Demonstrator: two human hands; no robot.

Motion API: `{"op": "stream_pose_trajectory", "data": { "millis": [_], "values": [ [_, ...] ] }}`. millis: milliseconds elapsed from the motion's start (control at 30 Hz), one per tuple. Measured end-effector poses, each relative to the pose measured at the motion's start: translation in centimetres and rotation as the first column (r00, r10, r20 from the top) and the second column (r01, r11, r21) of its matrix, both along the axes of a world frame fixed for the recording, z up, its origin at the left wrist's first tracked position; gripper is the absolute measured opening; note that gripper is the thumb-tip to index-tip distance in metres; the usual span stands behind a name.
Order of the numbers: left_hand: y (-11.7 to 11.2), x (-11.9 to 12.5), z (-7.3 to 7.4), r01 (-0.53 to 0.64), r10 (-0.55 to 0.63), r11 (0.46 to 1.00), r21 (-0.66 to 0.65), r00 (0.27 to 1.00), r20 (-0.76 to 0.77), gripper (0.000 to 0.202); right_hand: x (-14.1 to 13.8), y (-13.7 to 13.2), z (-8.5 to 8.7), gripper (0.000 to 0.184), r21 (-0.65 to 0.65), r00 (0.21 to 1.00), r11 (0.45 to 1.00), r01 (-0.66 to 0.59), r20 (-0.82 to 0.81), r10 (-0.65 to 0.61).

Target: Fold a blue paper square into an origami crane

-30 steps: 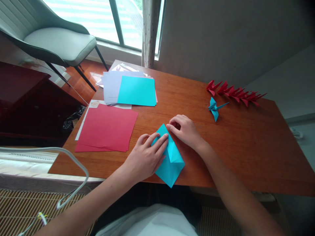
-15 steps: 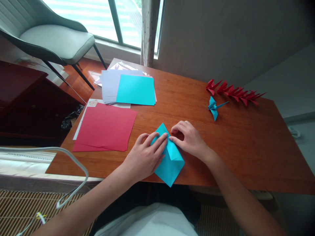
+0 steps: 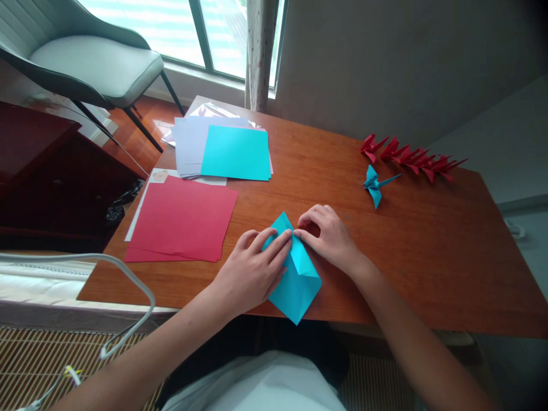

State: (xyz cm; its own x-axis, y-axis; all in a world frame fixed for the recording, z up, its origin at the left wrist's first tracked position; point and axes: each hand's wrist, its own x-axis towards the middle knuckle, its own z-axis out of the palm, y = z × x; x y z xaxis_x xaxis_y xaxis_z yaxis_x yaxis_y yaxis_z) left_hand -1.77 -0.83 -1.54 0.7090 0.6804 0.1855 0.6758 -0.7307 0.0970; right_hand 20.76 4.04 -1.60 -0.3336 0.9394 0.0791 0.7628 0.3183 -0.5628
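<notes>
Reddish wooden counter (image 3: 428, 257) by a window (image 3: 180, 28) carries a folded turquoise paper (image 3: 299, 285) at its near edge. Flat and open, the left hand (image 3: 252, 271) presses it; the right hand (image 3: 329, 237) curls fingertips onto its upper fold, grip unclear. Further left lie red paper sheets (image 3: 184, 220).

My left hand (image 3: 252, 274) lies flat over the left half of the folded teal paper (image 3: 299, 285), so its edges there are hidden (the crease too). Under my right hand (image 3: 329, 237), fingers curled, I cannot tell pinch from press. The chair (image 3: 85, 68) is cut off at the top-left edge. The red paper cranes (image 3: 411, 157) are too small to count.
</notes>
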Motion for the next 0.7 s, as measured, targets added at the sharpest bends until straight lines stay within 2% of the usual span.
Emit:
{"op": "stream_pose_trajectory", "data": {
  "millis": [300, 533, 700],
  "values": [
    [0.0, 0.1, 0.1, -0.008, 0.008, 1.000, -0.020, 1.000, 0.003, 0.046, -1.1, 1.5, -0.6, 0.015, 0.054, 0.997, 0.997, 0.049, 0.051, -0.052],
    [0.0, 0.1, 0.2, -0.005, 0.005, 1.000, -0.019, 1.000, 0.005, 0.044, -2.3, 3.7, -0.5, 0.017, 0.075, 0.995, 0.997, 0.028, 0.089, -0.035],
    [0.1, 0.0, 0.1, 0.005, -0.005, 1.000, -0.009, 1.000, 0.005, 0.044, -3.0, 5.4, -0.8, 0.018, 0.122, 0.991, 0.991, 0.052, 0.118, -0.066]
  ]
}}
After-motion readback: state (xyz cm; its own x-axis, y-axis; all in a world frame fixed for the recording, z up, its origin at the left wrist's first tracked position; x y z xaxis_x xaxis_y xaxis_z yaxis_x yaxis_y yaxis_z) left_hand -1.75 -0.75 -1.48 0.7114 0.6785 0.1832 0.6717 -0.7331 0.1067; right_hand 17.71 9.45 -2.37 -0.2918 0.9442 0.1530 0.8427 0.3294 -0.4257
